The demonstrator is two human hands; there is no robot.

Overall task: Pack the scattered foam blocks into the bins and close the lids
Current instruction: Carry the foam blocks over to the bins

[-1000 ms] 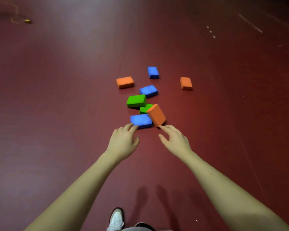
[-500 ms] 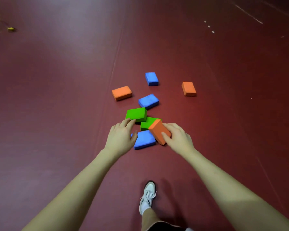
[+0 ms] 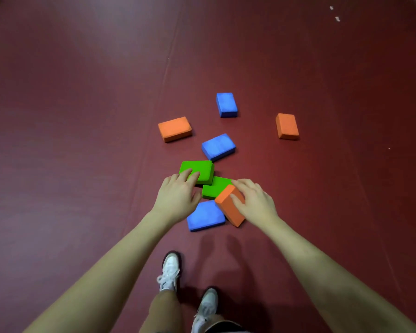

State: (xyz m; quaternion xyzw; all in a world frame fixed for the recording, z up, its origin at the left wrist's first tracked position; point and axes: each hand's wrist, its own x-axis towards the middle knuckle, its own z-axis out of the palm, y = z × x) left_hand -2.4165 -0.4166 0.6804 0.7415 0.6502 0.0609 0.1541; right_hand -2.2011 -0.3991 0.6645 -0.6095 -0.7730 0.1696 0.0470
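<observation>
Two hands: picking up blocks.
Right hand [image 3: 255,203]: fingers curled round tilted orange block [image 3: 231,207].
Left hand [image 3: 178,195]: fingers flat on green block [image 3: 198,170].
Next: grip green, lift both; no bins in sight.

Blocks crowd the middle floor [image 3: 82,140]; far orange block [image 3: 287,126] stands well apart; open floor surrounds.
</observation>
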